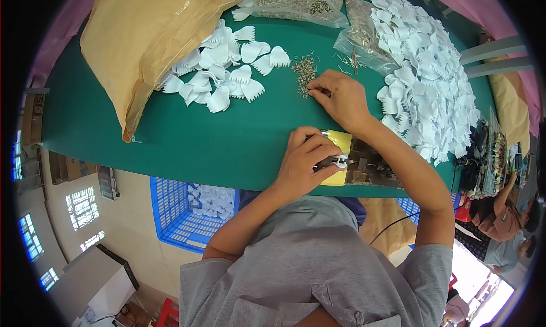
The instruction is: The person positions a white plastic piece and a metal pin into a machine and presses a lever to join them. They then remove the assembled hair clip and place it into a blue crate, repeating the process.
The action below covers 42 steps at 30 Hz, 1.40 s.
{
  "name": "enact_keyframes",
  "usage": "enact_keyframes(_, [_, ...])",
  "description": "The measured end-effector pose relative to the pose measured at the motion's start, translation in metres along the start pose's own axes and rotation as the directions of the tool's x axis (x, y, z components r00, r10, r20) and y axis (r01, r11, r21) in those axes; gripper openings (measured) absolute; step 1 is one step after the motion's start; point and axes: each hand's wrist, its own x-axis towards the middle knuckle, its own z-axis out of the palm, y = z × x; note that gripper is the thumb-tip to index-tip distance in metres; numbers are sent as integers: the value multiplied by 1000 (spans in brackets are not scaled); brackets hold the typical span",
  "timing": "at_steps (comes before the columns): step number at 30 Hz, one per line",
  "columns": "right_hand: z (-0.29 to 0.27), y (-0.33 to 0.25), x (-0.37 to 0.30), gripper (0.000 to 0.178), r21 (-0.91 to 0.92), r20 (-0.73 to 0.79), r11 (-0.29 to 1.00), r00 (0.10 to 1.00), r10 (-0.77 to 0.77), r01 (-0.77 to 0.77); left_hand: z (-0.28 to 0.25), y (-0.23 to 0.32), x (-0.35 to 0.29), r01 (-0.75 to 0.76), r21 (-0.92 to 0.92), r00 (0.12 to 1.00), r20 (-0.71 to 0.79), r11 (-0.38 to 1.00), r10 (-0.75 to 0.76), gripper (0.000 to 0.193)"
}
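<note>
At the table's front edge, my left hand (307,159) is closed, thumb and fingers pinching a small white plastic piece (341,161) against a dark metal fixture (367,163). A yellow plate (339,142) lies under that fixture. Farther out, my right hand (343,96) bends over a small pile of short metal pins (305,71). Its thumb and forefinger are pinched together at the pile's near edge; whatever lies between the fingertips is too small to make out.
White toothed plastic pieces (219,79) spill from a brown paper sack (153,36) at left. A bigger heap of them (426,76) covers the right side. Clear bags of pins (296,5) lie at the back. Below the table stands a blue crate (176,213). People work far right.
</note>
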Motion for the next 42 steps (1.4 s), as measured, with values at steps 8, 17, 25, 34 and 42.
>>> enact_keyframes(8, [-18,-1,-7,13,100,12,990,995,98,-99,-1,1,3,-10,22,1000,0,1000,10,30])
enact_keyframes(17, [-92,-44,-86,14,234,286,956,952,104,-175,-3,3,5,17,29,1000,-5,999,-17,30])
enact_keyframes(25, [-81,-47,-107,8,91,208,996,978,-31,13,1,2,3,40,37,999,-7,998,-40,28])
enact_keyframes(34, [-71,-52,-116,8,28,92,998,994,-52,50,0,1,2,38,21,999,2,999,-38,29])
enact_keyframes(42, [-48,-49,-136,18,-90,-166,983,971,-172,159,-1,0,2,15,25,1000,-8,1000,-14,31])
